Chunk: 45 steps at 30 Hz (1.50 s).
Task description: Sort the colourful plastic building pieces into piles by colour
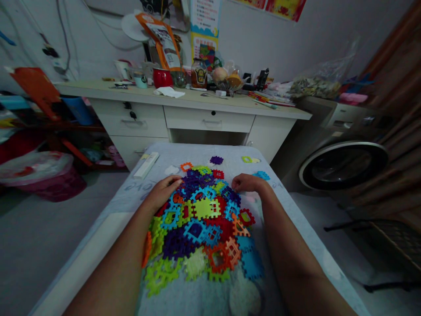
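A heap of colourful toothed plastic building tiles (204, 228) lies on a small table covered with a grey cloth (184, 153). My left hand (164, 191) rests at the heap's far left edge, fingers curled over the tiles. At the far right edge sits my right hand (248, 183), its fingers bent down onto the tiles. Both forearms lie along the heap's sides, enclosing it. A purple tile (216, 160), a yellow-green tile (250, 159), a blue tile (262, 175) and an orange tile (186, 166) lie loose beyond the hands.
A white flat box (146, 165) lies at the table's far left. Behind stands a cluttered white desk (184, 109) with drawers. A washing machine (342, 164) is at the right, a pink basin with a bag (42, 175) on the floor at left.
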{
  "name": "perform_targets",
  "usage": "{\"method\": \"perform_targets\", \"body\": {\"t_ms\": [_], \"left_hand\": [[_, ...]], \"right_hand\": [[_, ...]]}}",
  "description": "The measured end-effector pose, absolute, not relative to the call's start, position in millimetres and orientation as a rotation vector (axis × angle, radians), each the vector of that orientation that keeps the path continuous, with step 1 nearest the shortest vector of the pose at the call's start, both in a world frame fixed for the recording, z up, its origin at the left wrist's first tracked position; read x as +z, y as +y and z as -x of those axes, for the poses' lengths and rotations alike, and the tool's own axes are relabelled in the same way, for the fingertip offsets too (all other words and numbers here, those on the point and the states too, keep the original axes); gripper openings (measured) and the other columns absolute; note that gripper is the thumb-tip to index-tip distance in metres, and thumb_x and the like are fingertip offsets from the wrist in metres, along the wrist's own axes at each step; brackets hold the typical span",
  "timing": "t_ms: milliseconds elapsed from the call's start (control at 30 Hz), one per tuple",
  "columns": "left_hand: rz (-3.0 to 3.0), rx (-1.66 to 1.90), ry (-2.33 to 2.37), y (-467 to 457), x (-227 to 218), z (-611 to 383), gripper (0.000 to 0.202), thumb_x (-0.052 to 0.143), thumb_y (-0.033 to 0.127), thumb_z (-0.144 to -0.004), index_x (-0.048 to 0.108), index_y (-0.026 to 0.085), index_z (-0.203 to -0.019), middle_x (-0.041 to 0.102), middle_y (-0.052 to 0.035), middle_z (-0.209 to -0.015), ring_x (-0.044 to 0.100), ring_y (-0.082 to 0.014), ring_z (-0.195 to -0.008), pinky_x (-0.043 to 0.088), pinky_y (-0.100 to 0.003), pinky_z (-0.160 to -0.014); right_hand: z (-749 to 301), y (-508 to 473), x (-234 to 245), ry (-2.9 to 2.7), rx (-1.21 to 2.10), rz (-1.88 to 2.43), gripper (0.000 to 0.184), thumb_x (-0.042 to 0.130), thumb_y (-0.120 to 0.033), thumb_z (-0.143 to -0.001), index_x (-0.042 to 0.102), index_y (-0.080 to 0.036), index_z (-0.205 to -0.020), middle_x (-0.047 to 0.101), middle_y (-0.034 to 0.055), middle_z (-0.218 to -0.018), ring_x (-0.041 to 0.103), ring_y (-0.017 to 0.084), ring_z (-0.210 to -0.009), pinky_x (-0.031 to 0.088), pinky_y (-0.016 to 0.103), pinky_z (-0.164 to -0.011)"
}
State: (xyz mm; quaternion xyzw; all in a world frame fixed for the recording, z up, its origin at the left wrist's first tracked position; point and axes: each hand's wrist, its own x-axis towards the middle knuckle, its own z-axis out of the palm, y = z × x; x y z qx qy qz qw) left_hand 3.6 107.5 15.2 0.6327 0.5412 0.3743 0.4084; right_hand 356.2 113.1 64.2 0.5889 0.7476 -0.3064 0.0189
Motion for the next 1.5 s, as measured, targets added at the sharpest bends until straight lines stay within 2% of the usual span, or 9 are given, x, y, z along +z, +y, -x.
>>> {"method": "perform_targets", "body": {"t_ms": [267, 433, 667, 800, 967, 1067, 1167, 1300, 1500], "left_hand": [[-1.605, 0.957, 1.362, 108, 13, -3, 0.053, 0.060, 0.062, -0.073, 0.069, 0.021, -0.106, 0.073, -0.0033, -0.107, 0.064, -0.0258, -0.105, 0.049, -0.035, -0.092], [-1.608, 0.935, 1.375, 108, 15, -4, 0.052, 0.060, 0.062, -0.073, 0.069, 0.022, -0.106, 0.072, -0.0032, -0.108, 0.064, -0.0261, -0.105, 0.048, -0.035, -0.095], [-1.592, 0.923, 1.369, 106, 17, -4, 0.052, 0.060, 0.061, -0.073, 0.068, 0.021, -0.106, 0.072, -0.0038, -0.107, 0.063, -0.0270, -0.106, 0.048, -0.037, -0.095], [-1.589, 0.927, 1.364, 105, 18, -5, 0.052, 0.060, 0.061, -0.074, 0.068, 0.021, -0.107, 0.073, -0.0037, -0.107, 0.064, -0.0267, -0.105, 0.049, -0.036, -0.094], [-1.603, 0.924, 1.367, 107, 17, -4, 0.052, 0.060, 0.062, -0.073, 0.069, 0.022, -0.105, 0.073, -0.0033, -0.107, 0.064, -0.0262, -0.104, 0.049, -0.035, -0.094], [-1.611, 0.926, 1.375, 108, 15, -3, 0.052, 0.060, 0.062, -0.073, 0.069, 0.022, -0.106, 0.073, -0.0030, -0.108, 0.065, -0.0258, -0.103, 0.049, -0.035, -0.093], [-1.615, 0.932, 1.374, 109, 13, -2, 0.052, 0.060, 0.061, -0.074, 0.069, 0.022, -0.107, 0.073, -0.0033, -0.108, 0.064, -0.0262, -0.104, 0.048, -0.036, -0.094], [-1.608, 0.939, 1.367, 110, 12, -2, 0.054, 0.061, 0.062, -0.072, 0.069, 0.022, -0.107, 0.072, -0.0039, -0.108, 0.064, -0.0268, -0.106, 0.048, -0.037, -0.095], [-1.611, 0.927, 1.370, 110, 10, -3, 0.055, 0.058, 0.063, -0.074, 0.068, 0.021, -0.108, 0.072, -0.0042, -0.108, 0.064, -0.0266, -0.106, 0.049, -0.037, -0.095]], "right_hand": [[-355, 107, 70, 2.239, -1.142, -1.837, 0.012, 0.056, -0.009, -0.062, 0.061, -0.017, -0.070, 0.057, -0.0035, -0.059, 0.049, 0.009, -0.053, 0.037, 0.020, -0.050], [-365, 109, 69, 2.312, -1.476, -1.878, 0.012, 0.063, -0.017, -0.063, 0.057, -0.017, -0.073, 0.058, -0.0040, -0.058, 0.053, 0.010, -0.053, 0.037, 0.018, -0.048], [-377, 106, 80, 2.454, -1.500, -1.984, 0.012, 0.063, -0.025, -0.068, 0.061, -0.016, -0.076, 0.056, -0.0045, -0.059, 0.046, 0.007, -0.051, 0.033, 0.019, -0.048], [-393, 107, 83, 2.504, -1.292, -2.317, 0.010, 0.061, -0.024, -0.069, 0.063, -0.016, -0.075, 0.057, -0.0026, -0.060, 0.049, 0.009, -0.054, 0.037, 0.021, -0.052], [-430, 111, 77, 2.415, -0.623, -2.941, 0.009, 0.058, -0.023, -0.071, 0.063, -0.017, -0.075, 0.060, -0.0001, -0.064, 0.054, 0.012, -0.060, 0.039, 0.023, -0.059], [-445, 109, 72, 2.335, -0.319, -3.010, 0.007, 0.058, -0.019, -0.068, 0.063, -0.017, -0.073, 0.063, 0.0011, -0.069, 0.054, 0.013, -0.065, 0.038, 0.024, -0.062], [-448, 108, 68, 2.287, -0.273, -3.005, 0.007, 0.057, -0.015, -0.067, 0.062, -0.017, -0.071, 0.063, 0.0010, -0.070, 0.054, 0.013, -0.066, 0.038, 0.024, -0.064], [-442, 109, 68, 2.322, -0.452, -2.959, 0.005, 0.059, -0.017, -0.065, 0.061, -0.017, -0.069, 0.060, -0.0003, -0.067, 0.053, 0.013, -0.065, 0.038, 0.023, -0.062], [-409, 104, 85, 2.586, -1.198, -2.565, 0.012, 0.060, -0.026, -0.067, 0.061, -0.017, -0.075, 0.056, -0.0025, -0.061, 0.049, 0.011, -0.056, 0.038, 0.022, -0.055]]}}
